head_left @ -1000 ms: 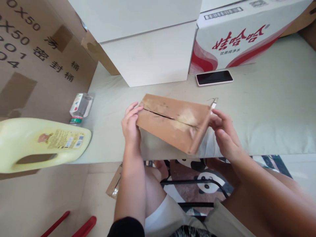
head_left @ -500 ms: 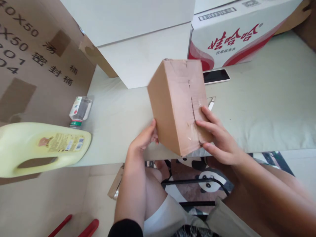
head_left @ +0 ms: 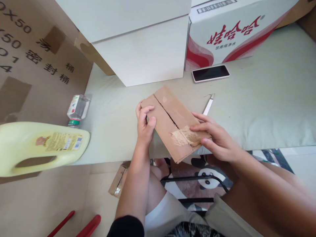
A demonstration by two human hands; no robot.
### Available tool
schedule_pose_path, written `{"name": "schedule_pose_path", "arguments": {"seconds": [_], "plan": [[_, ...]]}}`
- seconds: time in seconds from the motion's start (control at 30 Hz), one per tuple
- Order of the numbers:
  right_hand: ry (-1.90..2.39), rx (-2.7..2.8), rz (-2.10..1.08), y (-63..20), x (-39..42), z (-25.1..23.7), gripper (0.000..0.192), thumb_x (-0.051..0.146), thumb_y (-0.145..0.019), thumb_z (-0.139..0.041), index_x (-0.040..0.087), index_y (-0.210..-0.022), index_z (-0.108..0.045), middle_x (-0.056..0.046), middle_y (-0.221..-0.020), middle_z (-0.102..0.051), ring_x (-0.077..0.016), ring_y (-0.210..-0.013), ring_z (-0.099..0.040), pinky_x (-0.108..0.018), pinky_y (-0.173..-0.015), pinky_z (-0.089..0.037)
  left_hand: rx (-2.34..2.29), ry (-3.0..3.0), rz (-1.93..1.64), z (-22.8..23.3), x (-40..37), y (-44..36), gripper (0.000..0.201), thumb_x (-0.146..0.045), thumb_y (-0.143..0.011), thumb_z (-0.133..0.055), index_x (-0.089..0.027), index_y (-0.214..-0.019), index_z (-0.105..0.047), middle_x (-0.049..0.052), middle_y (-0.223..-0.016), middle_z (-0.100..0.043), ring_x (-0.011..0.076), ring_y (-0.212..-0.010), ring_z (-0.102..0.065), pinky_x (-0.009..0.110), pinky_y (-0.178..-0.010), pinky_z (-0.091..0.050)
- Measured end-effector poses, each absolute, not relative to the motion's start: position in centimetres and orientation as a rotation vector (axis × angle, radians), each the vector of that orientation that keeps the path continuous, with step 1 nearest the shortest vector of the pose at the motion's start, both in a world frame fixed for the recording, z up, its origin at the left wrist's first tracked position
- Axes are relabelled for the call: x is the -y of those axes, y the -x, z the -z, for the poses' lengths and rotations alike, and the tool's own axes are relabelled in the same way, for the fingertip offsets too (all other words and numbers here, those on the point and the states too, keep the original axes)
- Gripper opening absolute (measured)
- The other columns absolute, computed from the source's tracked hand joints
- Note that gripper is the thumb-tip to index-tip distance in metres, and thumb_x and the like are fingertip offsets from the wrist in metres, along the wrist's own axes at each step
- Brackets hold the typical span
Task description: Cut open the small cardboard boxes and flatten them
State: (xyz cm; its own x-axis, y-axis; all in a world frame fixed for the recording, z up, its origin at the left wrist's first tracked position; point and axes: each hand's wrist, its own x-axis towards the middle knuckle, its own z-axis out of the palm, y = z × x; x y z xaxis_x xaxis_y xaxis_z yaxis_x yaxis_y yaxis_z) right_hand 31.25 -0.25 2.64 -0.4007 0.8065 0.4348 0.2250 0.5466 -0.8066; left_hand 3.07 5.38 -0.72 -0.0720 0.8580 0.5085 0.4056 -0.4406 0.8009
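A small brown cardboard box [head_left: 170,120] rests at the front edge of the pale green surface [head_left: 259,105], its top flaps meeting in a slit seam with a patch of torn tape near me. My left hand [head_left: 145,123] grips the box's left end, thumb on top. My right hand [head_left: 212,138] holds its near right end, fingers lying over the torn tape. Just beyond the box, a thin metal blade [head_left: 208,104] lies untouched by either hand.
A phone [head_left: 210,73] lies face up behind the blade. A white box [head_left: 140,49] and a red-and-white printed carton [head_left: 234,33] stand at the back. A small bottle [head_left: 77,108] and a yellow jug [head_left: 41,146] lie left. Red handles [head_left: 81,227] lie on the floor.
The box was lifted and turned on end half a second ago; now it lies flat again on the surface edge, taped seam up, with both hands regripped at its ends.
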Motion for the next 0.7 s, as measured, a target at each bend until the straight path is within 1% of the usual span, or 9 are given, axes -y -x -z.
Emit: {"name": "schedule_pose_path", "arguments": {"seconds": [0.07, 0.13, 0.2, 0.27, 0.33, 0.47, 0.6, 0.67, 0.7], "plan": [[0.877, 1.852, -0.784, -31.6, -0.1, -2.8, 0.024, 0.041, -0.099, -0.055, 0.025, -0.106, -0.071, -0.012, -0.135, -0.067, -0.0286, -0.127, -0.064, -0.046, -0.103, -0.054, -1.333, -1.776, -1.532, 0.9, -5.3, -3.1, 0.051, -0.074, -0.086, -0.059, -0.028, -0.11, -0.065, 0.011, -0.142, -0.051, 0.0357, -0.149, -0.039, 0.057, -0.122, -0.032], [1.08, 1.729, -0.673, -32.1, -0.7, -2.7, 0.026, 0.041, -0.099, -0.05, 0.024, -0.094, -0.069, -0.011, -0.112, -0.073, -0.0261, -0.105, -0.07, -0.043, -0.092, -0.056, -1.327, -1.742, -1.555, 1.0, -5.3, -3.1, 0.052, -0.074, -0.085, -0.059, -0.029, -0.11, -0.065, 0.01, -0.14, -0.051, 0.0358, -0.147, -0.041, 0.056, -0.121, -0.034], [1.459, 1.682, -0.569, -32.6, -1.5, -2.4, 0.027, 0.041, -0.096, -0.05, 0.024, -0.1, -0.069, -0.008, -0.091, -0.072, -0.0237, -0.082, -0.069, -0.04, -0.078, -0.054, -1.326, -1.718, -1.578, 1.1, -5.3, -3.1, 0.053, -0.075, -0.085, -0.058, -0.03, -0.11, -0.065, 0.01, -0.138, -0.051, 0.036, -0.145, -0.043, 0.056, -0.121, -0.035], [1.86, 1.805, -0.555, -32.9, -2.2, -2.1, 0.038, 0.044, -0.093, -0.051, 0.024, -0.121, -0.068, -0.006, -0.083, -0.07, -0.0233, -0.072, -0.065, -0.036, -0.066, -0.048, -1.32, -1.704, -1.588, 1.2, -5.2, -3.1, 0.051, -0.075, -0.085, -0.059, -0.03, -0.11, -0.065, 0.01, -0.136, -0.052, 0.0359, -0.143, -0.044, 0.056, -0.121, -0.035], [2.107, 1.993, -0.618, -32.9, -2.7, -2.0, 0.048, 0.049, -0.093, -0.049, 0.026, -0.132, -0.064, -0.006, -0.086, -0.072, -0.0249, -0.074, -0.064, -0.034, -0.061, -0.041, -1.315, -1.699, -1.587, 1.2, -5.2, -3.1, 0.05, -0.073, -0.085, -0.059, -0.031, -0.11, -0.066, 0.01, -0.135, -0.052, 0.0355, -0.142, -0.045, 0.057, -0.121, -0.034], [2.218, 2.072, -0.644, -32.4, -2.9, -2.0, 0.046, 0.055, -0.094, -0.045, 0.027, -0.124, -0.064, -0.007, -0.101, -0.073, -0.0263, -0.085, -0.066, -0.033, -0.061, -0.038, -1.324, -1.707, -1.598, 1.1, -5.2, -3.2, 0.05, -0.073, -0.085, -0.06, -0.03, -0.109, -0.066, 0.01, -0.132, -0.052, 0.0353, -0.141, -0.046, 0.055, -0.12, -0.036], [2.197, 2.139, -0.599, -32.1, -3.1, -1.6, 0.047, 0.053, -0.093, -0.046, 0.028, -0.129, -0.063, -0.009, -0.114, -0.071, -0.0269, -0.088, -0.066, -0.033, -0.061, -0.036, -1.348, -1.703, -1.587, 1.0, -5.2, -3.3, 0.052, -0.075, -0.083, -0.059, -0.03, -0.109, -0.066, 0.01, -0.131, -0.053, 0.035, -0.139, -0.047, 0.054, -0.12, -0.036], [2.176, 2.14, -0.599, -32.1, -3.2, -1.4, 0.041, 0.047, -0.09, -0.049, 0.027, -0.121, -0.067, -0.008, -0.111, -0.071, -0.0257, -0.083, -0.065, -0.033, -0.061, -0.035, -1.348, -1.698, -1.59, 1.0, -5.2, -3.3, 0.053, -0.075, -0.083, -0.058, -0.03, -0.109, -0.066, 0.01, -0.133, -0.052, 0.0348, -0.139, -0.047, 0.054, -0.12, -0.036], [2.151, 2.099, -0.617, -32.2, -3.2, -1.4, 0.036, 0.043, -0.087, -0.052, 0.026, -0.114, -0.068, -0.008, -0.103, -0.072, -0.0245, -0.079, -0.063, -0.033, -0.061, -0.036, -1.348, -1.7, -1.591, 1.0, -5.2, -3.3, 0.053, -0.076, -0.084, -0.058, -0.03, -0.109, -0.066, 0.01, -0.133, -0.052, 0.0348, -0.14, -0.047, 0.054, -0.12, -0.036]]}}
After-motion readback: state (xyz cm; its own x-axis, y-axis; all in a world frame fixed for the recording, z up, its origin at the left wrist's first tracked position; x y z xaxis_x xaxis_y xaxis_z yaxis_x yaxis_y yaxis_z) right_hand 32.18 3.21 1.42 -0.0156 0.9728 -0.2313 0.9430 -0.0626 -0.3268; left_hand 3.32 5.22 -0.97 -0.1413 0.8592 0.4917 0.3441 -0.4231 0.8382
